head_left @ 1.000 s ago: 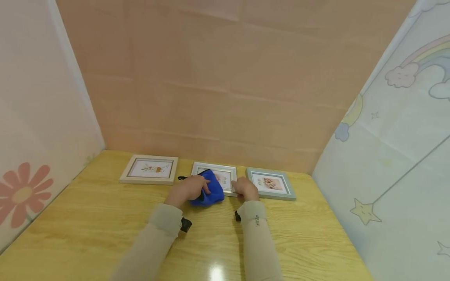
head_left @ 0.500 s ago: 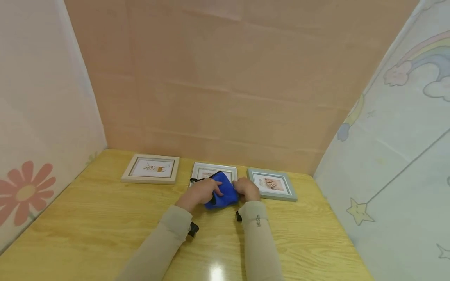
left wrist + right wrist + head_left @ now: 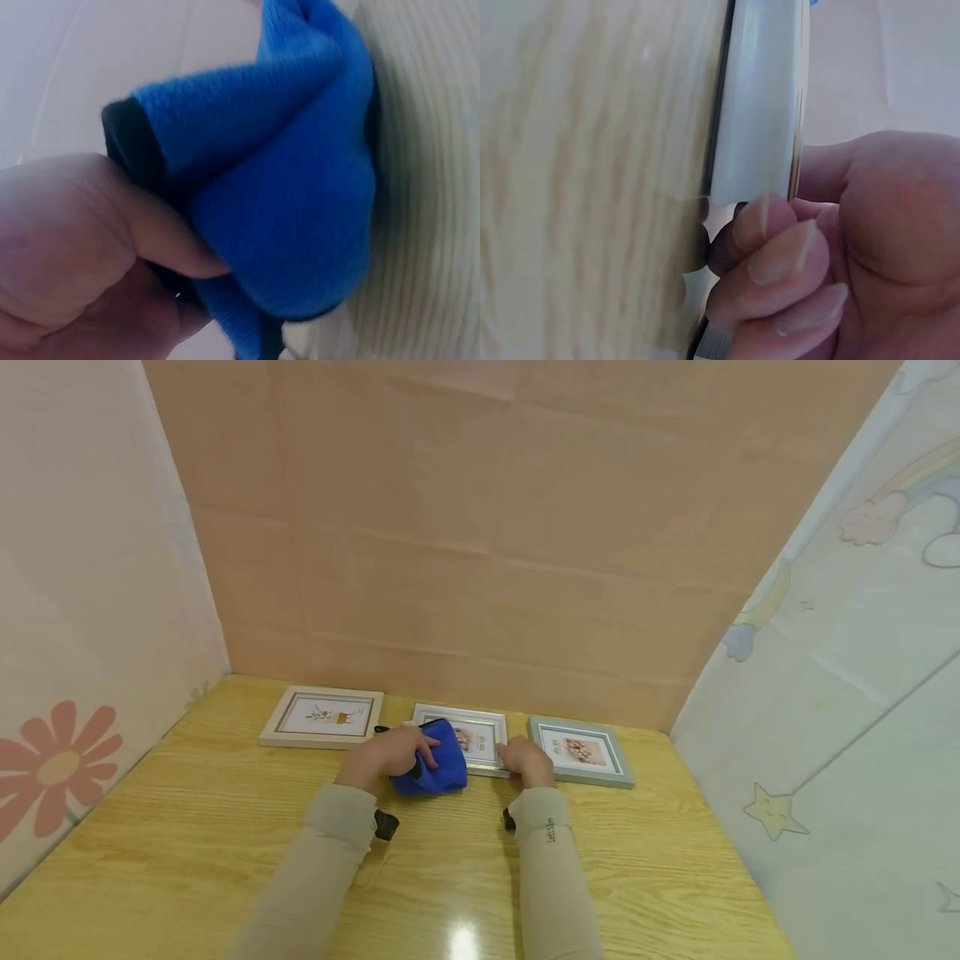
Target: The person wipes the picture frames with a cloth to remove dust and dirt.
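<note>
Cloth (image 3: 444,770) and left hand (image 3: 386,756) have moved leftward over the middle frame (image 3: 478,742) on the tabletop (image 3: 450,860). Left fingers pinch the cloth, probably soft and light; right hand (image 3: 529,762) grips the frame's right edge, sensible if its front is fragile.

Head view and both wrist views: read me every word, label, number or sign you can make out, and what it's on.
"Let's Slim", probably: right sleeve, small and slightly blurred.
Silver frame: print, too small to read.
Cream frame: tiny print, too small to read.
Grey frame: print, too small to read.
Blue cloth: no text visible.
Wrist views: none readable.
</note>
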Tool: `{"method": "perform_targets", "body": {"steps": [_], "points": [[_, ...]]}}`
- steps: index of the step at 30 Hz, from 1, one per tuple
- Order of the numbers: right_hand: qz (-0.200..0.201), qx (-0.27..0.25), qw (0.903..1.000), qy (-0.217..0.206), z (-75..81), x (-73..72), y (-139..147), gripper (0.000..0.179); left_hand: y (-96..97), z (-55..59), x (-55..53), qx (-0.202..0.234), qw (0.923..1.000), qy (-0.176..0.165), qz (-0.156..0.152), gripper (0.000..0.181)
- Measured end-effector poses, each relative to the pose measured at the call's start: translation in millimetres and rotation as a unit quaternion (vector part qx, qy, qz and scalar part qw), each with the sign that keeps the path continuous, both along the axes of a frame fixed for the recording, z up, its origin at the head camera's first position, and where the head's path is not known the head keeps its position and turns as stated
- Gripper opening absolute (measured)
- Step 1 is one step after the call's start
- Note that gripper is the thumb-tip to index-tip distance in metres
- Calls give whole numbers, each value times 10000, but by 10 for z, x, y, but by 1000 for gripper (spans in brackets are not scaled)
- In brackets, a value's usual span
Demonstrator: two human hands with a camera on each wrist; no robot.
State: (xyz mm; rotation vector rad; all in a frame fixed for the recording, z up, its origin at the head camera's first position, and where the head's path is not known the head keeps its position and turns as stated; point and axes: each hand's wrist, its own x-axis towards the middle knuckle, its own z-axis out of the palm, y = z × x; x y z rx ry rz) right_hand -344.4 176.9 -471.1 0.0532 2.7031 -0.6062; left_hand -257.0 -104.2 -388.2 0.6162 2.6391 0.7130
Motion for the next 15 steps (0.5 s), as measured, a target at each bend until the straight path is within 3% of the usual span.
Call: {"method": "perform_targets", "body": {"steps": [5, 11, 15], "points": [[-65, -79, 9997, -200, -99, -110, 42, 52, 219, -50, 15, -73, 9997, 233, -35, 59], [7, 40, 9998, -194, -154, -171, 94, 50, 559, -212, -4, -13, 9965, 576, -598, 66], [-82, 92, 9998, -135, -103, -159, 116, 50, 681, -228, -25, -155, 9954, 756, -562, 66]]}}
